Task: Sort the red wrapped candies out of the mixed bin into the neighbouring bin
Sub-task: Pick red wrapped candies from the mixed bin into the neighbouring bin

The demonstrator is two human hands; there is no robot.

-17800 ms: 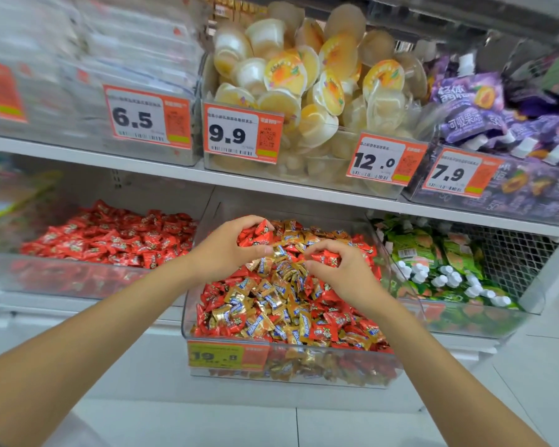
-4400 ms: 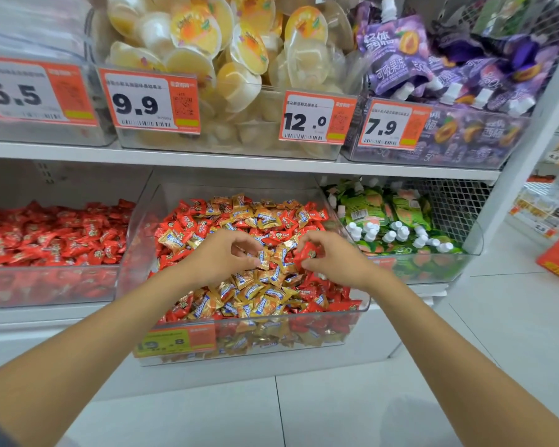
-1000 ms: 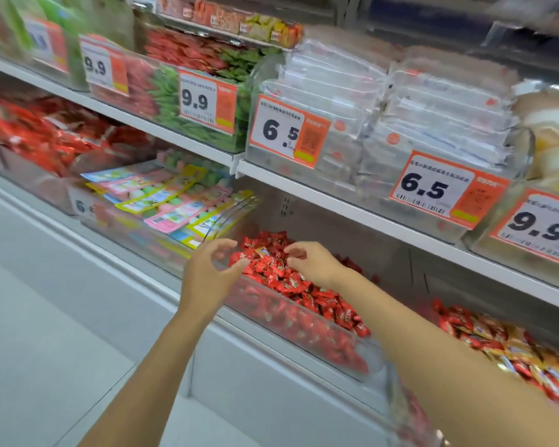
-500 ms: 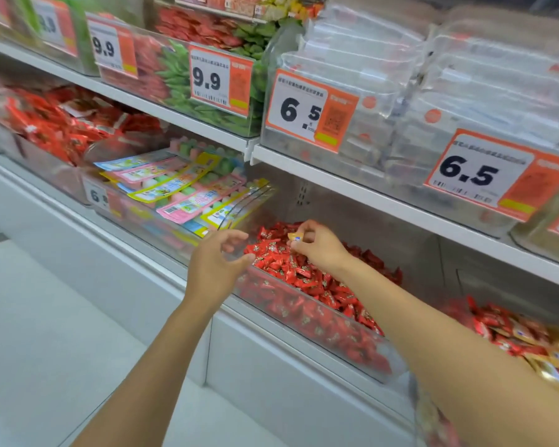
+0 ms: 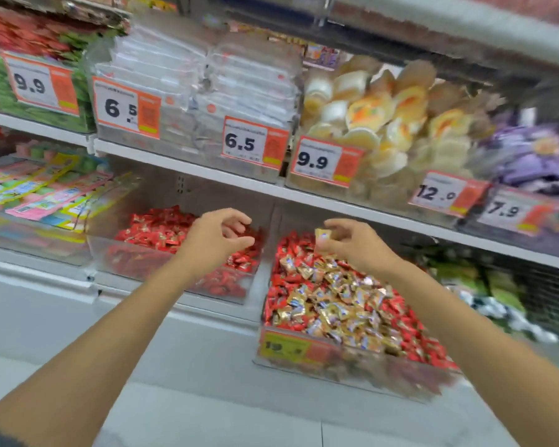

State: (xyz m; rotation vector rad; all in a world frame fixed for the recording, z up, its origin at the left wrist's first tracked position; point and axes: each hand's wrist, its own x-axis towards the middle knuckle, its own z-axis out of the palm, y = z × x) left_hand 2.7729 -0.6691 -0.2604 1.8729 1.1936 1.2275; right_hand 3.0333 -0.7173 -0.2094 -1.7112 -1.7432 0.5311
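The mixed bin (image 5: pixel 304 348) of red and gold wrapped candies stands at lower centre-right on the bottom shelf. Left of it sits the clear bin (image 5: pixel 123 253) filled with red candies (image 5: pixel 155 229). My right hand (image 5: pixel 355 245) hovers over the back of the mixed bin and pinches one gold wrapped candy (image 5: pixel 323 235) between thumb and fingertips. My left hand (image 5: pixel 215 241) hangs over the right end of the red bin with fingers loosely curled and nothing visible in it.
A white shelf (image 5: pixel 188 169) runs just above both bins, carrying bins with price tags (image 5: pixel 254 143). Flat colourful packs (image 5: pixel 46 195) lie in the bin to the left; green pouches (image 5: pixel 465 279) fill a bin to the right. Grey floor lies below.
The view has swung right. My right hand carried a gold candy from the red bin across to above the mixed bin. My left hand shifted right along the red bin.
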